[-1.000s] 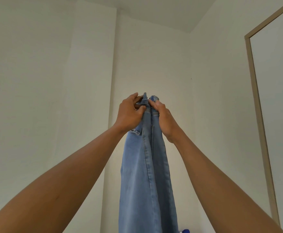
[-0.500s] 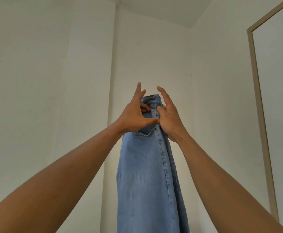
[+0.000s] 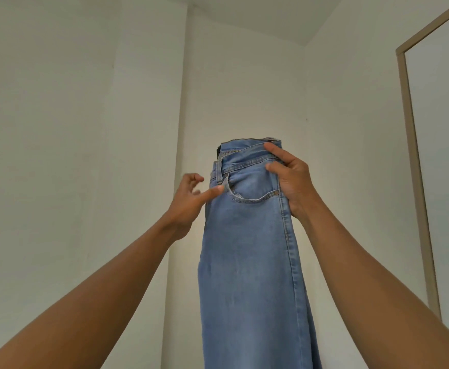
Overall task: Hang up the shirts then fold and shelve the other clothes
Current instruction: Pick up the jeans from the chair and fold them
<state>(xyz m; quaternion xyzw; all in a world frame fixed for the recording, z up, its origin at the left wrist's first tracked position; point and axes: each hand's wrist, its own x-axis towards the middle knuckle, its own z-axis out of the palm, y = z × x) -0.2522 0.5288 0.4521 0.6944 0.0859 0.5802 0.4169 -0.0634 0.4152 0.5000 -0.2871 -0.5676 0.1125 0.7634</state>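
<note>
A pair of light blue jeans (image 3: 250, 262) hangs upright in front of me, waistband at the top, front pocket facing me, legs running out of the bottom of the view. My right hand (image 3: 290, 182) grips the right side of the waistband, thumb on the front. My left hand (image 3: 188, 201) is at the left edge near the belt loop; its thumb touches the denim and the fingers are loosely curled, off the cloth.
White walls meet in a corner (image 3: 180, 129) behind the jeans. A tall panel with a beige wooden frame (image 3: 415, 182) stands on the right wall. The ceiling shows at the top.
The jeans have turned so the front pocket faces me. My left hand let go of the waistband and dropped to the left edge; my right hand shifted right and holds the jeans alone.
</note>
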